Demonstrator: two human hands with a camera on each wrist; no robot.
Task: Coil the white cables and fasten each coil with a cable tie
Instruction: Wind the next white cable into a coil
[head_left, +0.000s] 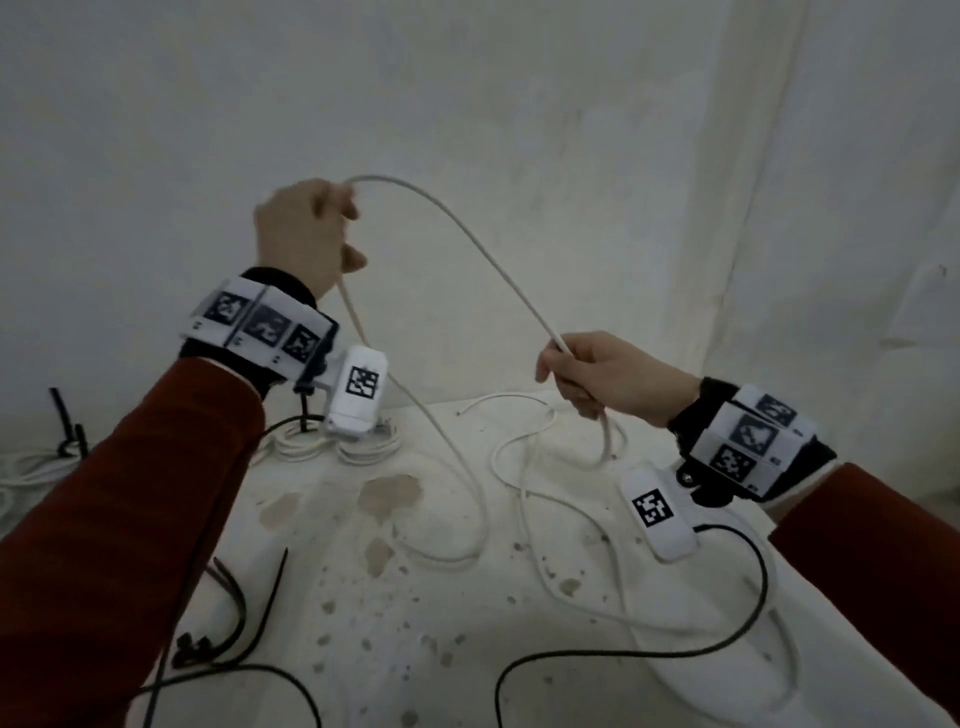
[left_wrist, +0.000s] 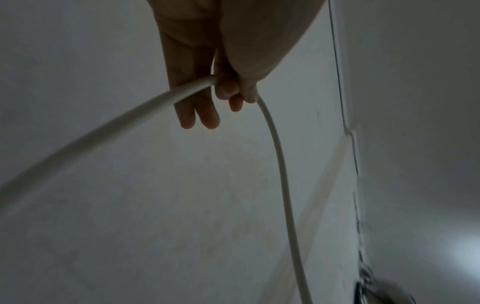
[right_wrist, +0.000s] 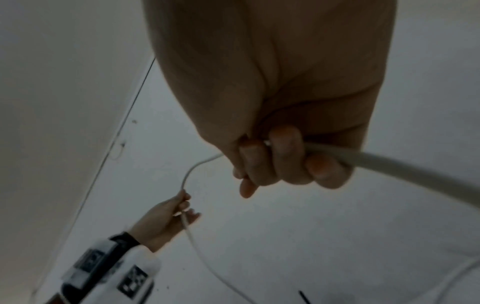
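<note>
A long white cable (head_left: 483, 244) arcs through the air between both hands. My left hand (head_left: 306, 228) is raised at the upper left and pinches the cable (left_wrist: 275, 144) between thumb and forefinger, with the other fingers (left_wrist: 205, 117) hanging straight. My right hand (head_left: 597, 374) is lower on the right, fingers (right_wrist: 285, 160) curled round the same cable (right_wrist: 389, 164). From each hand the cable drops to the white table (head_left: 363, 623), where its slack lies in loose loops (head_left: 457, 545). Black cable ties (head_left: 234, 613) lie at the front left.
Two tied white coils (head_left: 332, 441) sit at the back of the table under my left wrist. More loose white cable (head_left: 519, 447) sprawls mid-table. Black camera leads (head_left: 649, 649) trail across the front. A pale wall (head_left: 571, 104) stands close behind.
</note>
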